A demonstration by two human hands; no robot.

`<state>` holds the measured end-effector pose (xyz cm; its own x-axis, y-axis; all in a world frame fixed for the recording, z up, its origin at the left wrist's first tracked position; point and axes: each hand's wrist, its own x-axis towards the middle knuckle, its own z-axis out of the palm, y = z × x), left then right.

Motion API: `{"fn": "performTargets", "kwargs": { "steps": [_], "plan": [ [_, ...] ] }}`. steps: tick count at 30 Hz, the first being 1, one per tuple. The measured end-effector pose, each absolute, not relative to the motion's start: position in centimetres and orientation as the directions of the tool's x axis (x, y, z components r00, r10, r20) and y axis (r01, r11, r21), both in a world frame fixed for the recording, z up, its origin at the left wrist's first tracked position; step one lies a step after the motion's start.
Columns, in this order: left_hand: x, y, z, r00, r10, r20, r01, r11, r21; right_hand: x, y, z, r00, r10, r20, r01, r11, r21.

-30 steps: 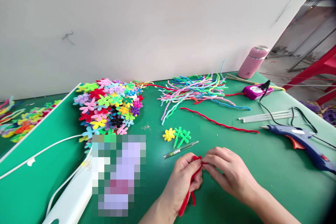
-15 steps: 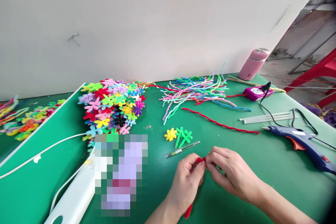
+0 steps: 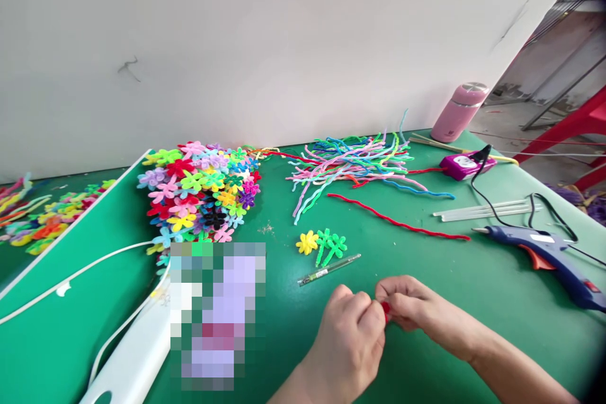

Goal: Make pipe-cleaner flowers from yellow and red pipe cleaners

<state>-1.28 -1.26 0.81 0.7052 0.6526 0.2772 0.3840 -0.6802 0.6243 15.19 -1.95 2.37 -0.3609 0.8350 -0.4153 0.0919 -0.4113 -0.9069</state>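
Near the front of the green table, a red pipe cleaner (image 3: 386,312) shows as a small bent bit between my two hands. My left hand (image 3: 349,338) is closed around it, back of the hand up, hiding most of its length. From the other side, the fingertips of my right hand (image 3: 414,304) pinch its end. Just beyond my hands lie a clear slim tube (image 3: 329,270), a yellow pipe cleaner flower (image 3: 307,242) and two green pipe cleaner flowers (image 3: 336,245) with short stems.
A blue glue gun (image 3: 540,246), glue sticks (image 3: 487,210) and a purple power socket (image 3: 466,165) lie at right. Loose pipe cleaners (image 3: 350,164) are heaped at the back, near a pink flask (image 3: 460,112). Bunched fuzzy flowers (image 3: 199,192) and a white lamp-like object (image 3: 137,347) are at left.
Both hands have shifted slightly right and down. My left hand has rolled over, its back now facing up, and the red tail below it is out of sight.
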Motion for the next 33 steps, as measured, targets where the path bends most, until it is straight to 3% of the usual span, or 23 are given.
{"fn": "performTargets", "kwargs": {
  "steps": [3, 6, 9, 11, 15, 22, 29, 33],
  "plan": [
    [-1.0, -1.1, 1.3, 0.585, 0.802, 0.116, 0.371, -0.392, 0.842, 15.0, -2.1, 2.6, -0.248, 0.928, -0.279, 0.321, -0.193, -0.927],
    [-0.6, -0.8, 1.6, 0.483, 0.858, -0.173, 0.226, 0.069, 0.972, 14.8, -2.2, 2.7, -0.196, 0.976, -0.091, 0.521, 0.025, -0.853],
    [-0.3, -0.4, 1.5, 0.501, 0.774, -0.387, -0.034, 0.465, 0.885, 15.0, -2.3, 2.4, -0.223, 0.973, 0.066, 0.539, 0.179, -0.823],
    [-0.3, -0.3, 1.3, 0.532, 0.727, -0.434, -0.166, 0.592, 0.789, 15.3, -2.3, 1.9, -0.251, 0.957, 0.148, 0.502, 0.259, -0.825],
    [-0.4, 0.0, 0.8, 0.565, 0.694, -0.446, -0.282, 0.67, 0.686, 15.7, -2.4, 0.9, -0.245, 0.933, 0.262, 0.458, 0.35, -0.817],
    [-0.3, 0.1, 0.7, 0.572, 0.68, -0.459, -0.285, 0.689, 0.666, 16.0, -2.5, -0.2, -0.197, 0.92, 0.339, 0.517, 0.392, -0.761],
    [-0.2, -0.1, 0.8, 0.584, 0.665, -0.466, -0.232, 0.687, 0.689, 16.0, -2.2, 0.2, -0.283, 0.879, 0.384, 0.603, 0.474, -0.642],
    [-0.1, -0.2, 0.7, 0.549, 0.701, -0.455, -0.132, 0.61, 0.781, 15.8, -2.2, 0.4, -0.306, 0.889, 0.341, 0.593, 0.458, -0.662]
  ]
}}
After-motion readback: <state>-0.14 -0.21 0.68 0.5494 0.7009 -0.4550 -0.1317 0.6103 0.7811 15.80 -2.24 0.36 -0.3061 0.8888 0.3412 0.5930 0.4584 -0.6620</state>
